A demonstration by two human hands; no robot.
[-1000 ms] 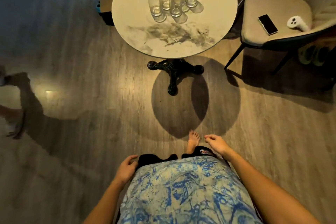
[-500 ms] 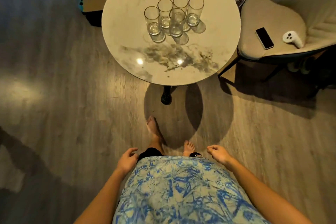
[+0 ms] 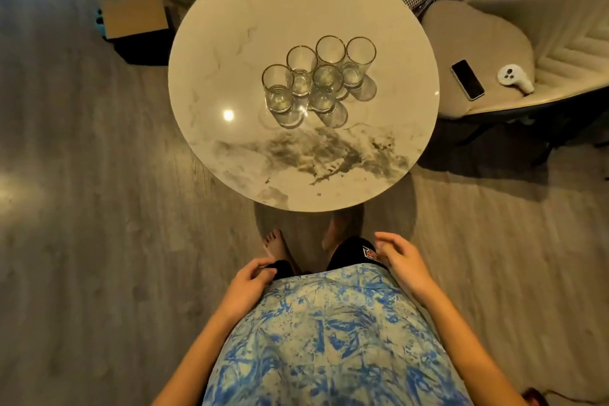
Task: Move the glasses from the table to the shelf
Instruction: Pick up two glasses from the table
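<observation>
Several clear tall glasses (image 3: 318, 76) with gold rims stand upright in a tight cluster near the middle of a round marble table (image 3: 230, 43). My left hand (image 3: 248, 287) hangs at my left hip, fingers loosely curled, holding nothing. My right hand (image 3: 400, 257) hangs at my right hip, fingers relaxed and empty. Both hands are well short of the table's near edge and far from the glasses. No shelf is in view.
A beige chair (image 3: 487, 30) stands right of the table with a phone (image 3: 467, 79) and a white controller (image 3: 514, 78) on its seat. A cardboard box (image 3: 135, 15) lies on the floor at the back left. Wooden floor spreads on both sides.
I have walked up to the table, which now fills the upper middle of the view. Both hands stayed at my hips, empty.
</observation>
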